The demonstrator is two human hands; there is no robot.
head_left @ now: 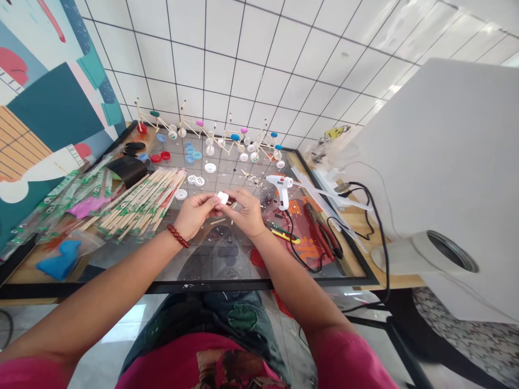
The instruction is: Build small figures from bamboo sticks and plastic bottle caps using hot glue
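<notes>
Over the front middle of the glass tabletop (203,254), my left hand (195,215) and my right hand (246,213) meet around a small white block-like piece (223,198). Fingertips of both hands are closed on it; its exact kind is too small to tell. Something thin and stick-like shows beside the right fingers, partly hidden. Just beyond my hands lie white bottle caps (199,181), and another white cap (181,194) is near my left fingers. A white hot glue gun (282,190) with a black cord stands right of my right hand.
Wrapped chopsticks (140,208) pile up at left, near a blue piece (62,260) in plastic. Small stick-and-cap models (235,138) line the back by the tiled wall. Blue caps (190,151), red caps (165,155), a yellow utility knife (285,233), red-handled pliers (322,232) and glue sticks (314,189) lie around.
</notes>
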